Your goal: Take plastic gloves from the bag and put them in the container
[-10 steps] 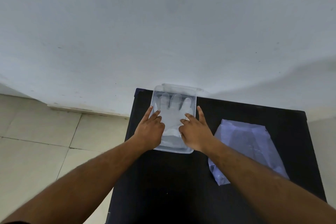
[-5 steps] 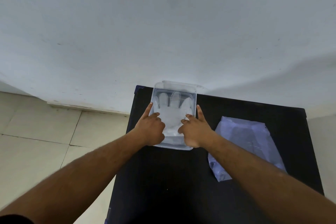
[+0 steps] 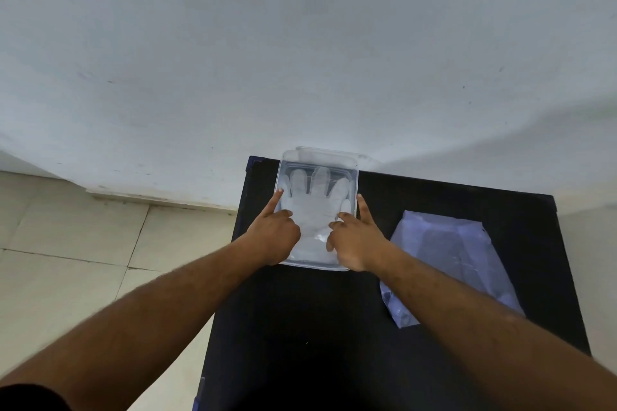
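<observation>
A clear plastic container stands at the far edge of the black table. A see-through plastic glove lies flat inside it, fingers pointing away from me. My left hand rests on the container's left side, index finger stretched along the rim, other fingers curled onto the glove. My right hand mirrors it on the right side, index finger along the rim, fingertips pressing the glove. To the right lies the flat bluish plastic bag, partly under my right forearm.
A white wall rises directly behind the table. Beige floor tiles lie to the left, below the table's left edge. A second clear piece, maybe a lid, shows behind the container against the wall.
Both hands have stayed on the container and glove. The index fingers have stretched a little further along the rims; the glove lies flatter.
</observation>
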